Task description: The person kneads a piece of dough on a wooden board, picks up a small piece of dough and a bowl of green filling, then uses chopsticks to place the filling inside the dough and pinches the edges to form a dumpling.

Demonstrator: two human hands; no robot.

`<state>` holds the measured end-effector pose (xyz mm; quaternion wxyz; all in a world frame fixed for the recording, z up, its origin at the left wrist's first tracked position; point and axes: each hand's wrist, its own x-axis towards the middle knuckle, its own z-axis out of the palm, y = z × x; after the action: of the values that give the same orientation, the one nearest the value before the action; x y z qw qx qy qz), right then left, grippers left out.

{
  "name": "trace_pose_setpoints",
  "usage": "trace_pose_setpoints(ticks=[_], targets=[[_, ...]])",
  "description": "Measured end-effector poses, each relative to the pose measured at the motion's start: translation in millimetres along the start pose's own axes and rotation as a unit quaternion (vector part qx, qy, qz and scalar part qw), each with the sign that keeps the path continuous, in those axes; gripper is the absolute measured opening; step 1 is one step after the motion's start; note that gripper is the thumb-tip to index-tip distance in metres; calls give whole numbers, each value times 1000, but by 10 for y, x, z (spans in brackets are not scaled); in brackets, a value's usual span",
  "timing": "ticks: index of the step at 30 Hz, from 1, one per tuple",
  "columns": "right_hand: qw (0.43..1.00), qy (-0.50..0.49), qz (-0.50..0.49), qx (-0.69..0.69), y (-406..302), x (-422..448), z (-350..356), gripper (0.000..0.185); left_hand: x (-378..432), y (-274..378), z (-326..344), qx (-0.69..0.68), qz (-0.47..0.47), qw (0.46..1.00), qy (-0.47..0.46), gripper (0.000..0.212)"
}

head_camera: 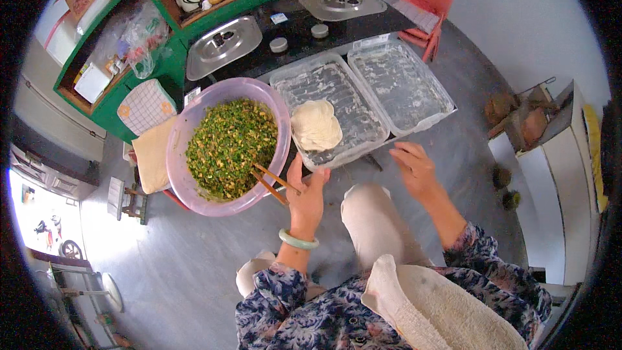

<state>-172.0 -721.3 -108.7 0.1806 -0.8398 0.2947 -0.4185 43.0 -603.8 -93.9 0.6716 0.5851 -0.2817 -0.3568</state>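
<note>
My left hand [307, 199], with a pale green bangle [298, 239] on its wrist, is at the near-left corner of a floured clear plastic tray [357, 112]. Its thumb and fingers are apart around that corner; whether they grip it is unclear. A pile of thin, pale dough rounds [317, 125] lies in the tray's near-left part. My right hand [419, 171] hovers off the tray's near-right corner, fingers loosely bent, with nothing visible in it. Left of the tray is a pink plastic basin [177, 155] of chopped green filling [228, 146]. Wooden chopsticks [277, 180] lean over its near-right rim.
A second floured tray [403, 82] adjoins the first on the right. Behind them, a black countertop [291, 43] holds two steel lids [224, 46] and two round knobs [278, 44]. A green shelf unit [177, 53] stands behind. My knees [371, 218] are below the trays.
</note>
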Motion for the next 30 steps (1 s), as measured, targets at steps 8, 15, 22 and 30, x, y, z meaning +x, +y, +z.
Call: trace_pose_setpoints(ticks=[8,15,22,30], targets=[[1000,-17,-14,-20,66,1213,-29,18,61,-68,-224,116,71,989,-61,54],[986,-23,-105,-129,681,2700,734,23,-90,-137,-413,118,127,982,-74,41],[989,-106,-57,-81,301,2449,830,30,-176,-221,-547,127,85,987,-56,34],[924,-359,-126,-36,-220,1969,1245,37,-198,-203,-555,98,48,992,-65,25]])
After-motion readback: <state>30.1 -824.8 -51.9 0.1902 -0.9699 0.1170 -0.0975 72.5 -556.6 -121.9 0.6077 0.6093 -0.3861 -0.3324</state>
